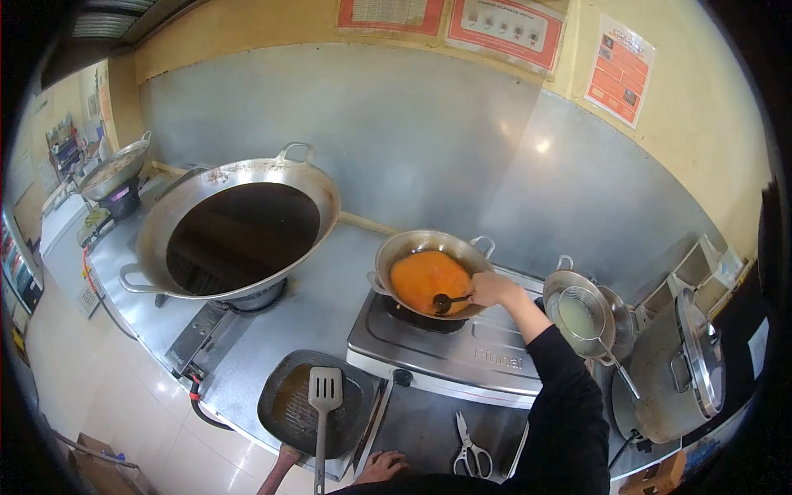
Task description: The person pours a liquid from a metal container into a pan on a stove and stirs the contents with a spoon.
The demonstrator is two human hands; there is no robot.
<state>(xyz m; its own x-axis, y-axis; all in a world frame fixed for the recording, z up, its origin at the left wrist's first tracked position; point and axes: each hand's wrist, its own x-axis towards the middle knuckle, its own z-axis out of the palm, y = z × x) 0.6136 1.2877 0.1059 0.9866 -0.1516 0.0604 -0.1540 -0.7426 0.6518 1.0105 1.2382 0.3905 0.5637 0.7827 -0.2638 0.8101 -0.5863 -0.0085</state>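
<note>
Head view, from my remote post. I counted two bare hands, one to each side of the lower half of the view.

Metal woks, left to centre: three. One far wok (115,175) stood at the far left; one large wok (154,239) held dark liquid; one small wok (419,242) sat on the silver stove (421,356) and held the orange mixture (425,279). To the right, one strainer (577,312) lay over a metal pan (554,286) with pale liquid below its mesh, and one tall pot (652,396) stood beside them, its single lid (700,355) tilted.

Near edge: one square grill pan (275,404), one slotted spatula (325,389) lying across it, one pair of scissors (473,456) on the surface (330,318). Wall: three notices (620,70).

My right hand (491,289) reached in from the lower right, dark-sleeved forearm slanting up and left, wrist over the small wok's right rim. Its grip was closed on the handle of a black ladle (443,304), whose head touched the orange mixture.

My left hand (382,467) lay low, right of the grill pan, fingers apart, back up; I saw nothing in its grip.
</note>
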